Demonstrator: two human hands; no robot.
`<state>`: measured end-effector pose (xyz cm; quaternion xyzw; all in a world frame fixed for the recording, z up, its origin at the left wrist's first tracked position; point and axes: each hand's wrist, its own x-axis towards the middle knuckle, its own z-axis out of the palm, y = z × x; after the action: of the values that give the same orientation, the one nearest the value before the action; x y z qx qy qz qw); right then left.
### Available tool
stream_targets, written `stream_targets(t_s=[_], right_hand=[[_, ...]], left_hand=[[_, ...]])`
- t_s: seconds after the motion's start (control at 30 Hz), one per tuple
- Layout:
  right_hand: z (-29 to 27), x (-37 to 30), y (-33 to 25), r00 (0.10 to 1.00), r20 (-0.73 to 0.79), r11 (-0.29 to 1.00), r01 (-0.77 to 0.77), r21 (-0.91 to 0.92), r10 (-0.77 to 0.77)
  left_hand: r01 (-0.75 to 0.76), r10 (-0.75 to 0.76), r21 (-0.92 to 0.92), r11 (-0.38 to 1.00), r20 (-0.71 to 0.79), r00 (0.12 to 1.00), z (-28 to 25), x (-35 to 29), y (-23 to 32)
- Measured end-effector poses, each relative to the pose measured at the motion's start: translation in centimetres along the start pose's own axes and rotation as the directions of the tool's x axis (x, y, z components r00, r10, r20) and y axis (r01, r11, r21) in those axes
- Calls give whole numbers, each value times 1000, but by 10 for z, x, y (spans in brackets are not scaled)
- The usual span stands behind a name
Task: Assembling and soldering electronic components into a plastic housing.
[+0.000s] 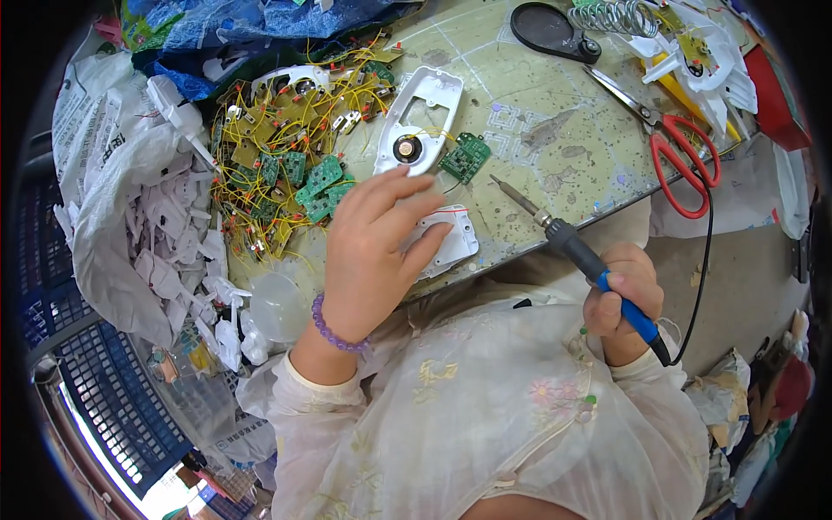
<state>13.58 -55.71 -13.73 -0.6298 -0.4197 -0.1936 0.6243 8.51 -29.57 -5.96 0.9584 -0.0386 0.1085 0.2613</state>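
My right hand [626, 293] is wrapped round the blue and black handle of a soldering iron [578, 246]. Its metal tip points up and left over the table. My left hand [387, 227], fingers spread, hovers over or rests on a white plastic cover [457, 239] at the table's near edge; whether it touches is unclear. Just beyond the fingers lies a white plastic housing [444, 90] with a rectangular opening and a small round speaker [407, 149]. A green circuit board [465, 159] sits beside the housing, with a thin wire near it.
A heap of circuit boards with yellow wires [269, 165] covers the table's left. Beside it stands a bag of white plastic parts [165, 251]. Red-handled scissors [680, 160], a coiled iron stand [614, 19] and a black round-ended object [550, 30] lie far right. The iron's cord hangs off the edge.
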Motion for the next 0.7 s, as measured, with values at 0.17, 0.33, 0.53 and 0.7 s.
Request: stream_targets(t_s=[0.17,0.33,0.53,0.7], right_hand=[[4,5,-1,999,-45,998,4,-59,-7],[4,7,1,999,-53,999,-8,-46,5],[-3,-1,2,997,-35,996,-68,60,70],[-2,1,3,995,-41,993,-89,74,92]], left_hand=[[-62,59,-80,995,-29,998,10,-5,-8],[83,-86,-36,996,-75,993,23,-2,2],[57,-64,-65,996,-113,992,32,9,2],[-27,40,93,995,-147,988,33,14,2]])
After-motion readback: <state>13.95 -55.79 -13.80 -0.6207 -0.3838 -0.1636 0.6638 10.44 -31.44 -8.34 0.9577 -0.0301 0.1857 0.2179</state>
